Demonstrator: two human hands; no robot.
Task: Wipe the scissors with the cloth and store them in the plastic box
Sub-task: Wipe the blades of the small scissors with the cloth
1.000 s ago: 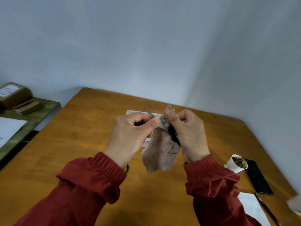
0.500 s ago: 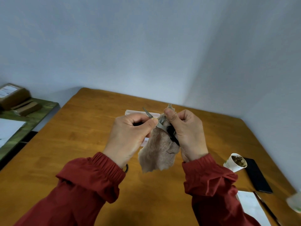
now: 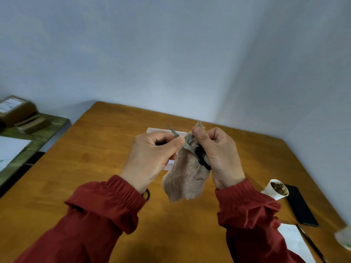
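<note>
Two hands busy, mid-wipe above the desk [image 3: 95, 168]: my left hand [image 3: 152, 156] grips the scissors [image 3: 187, 147], and my right hand [image 3: 220, 156] pinches the cloth [image 3: 185, 179] round the blade, I think. The plastic box [image 3: 163, 130] sits just beyond them. Next I need to finish wiping, then reach forward.

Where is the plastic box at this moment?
Head view, centre: the plastic box lies on the wooden table, behind the left hand and the cloth, which hide most of it.
</note>
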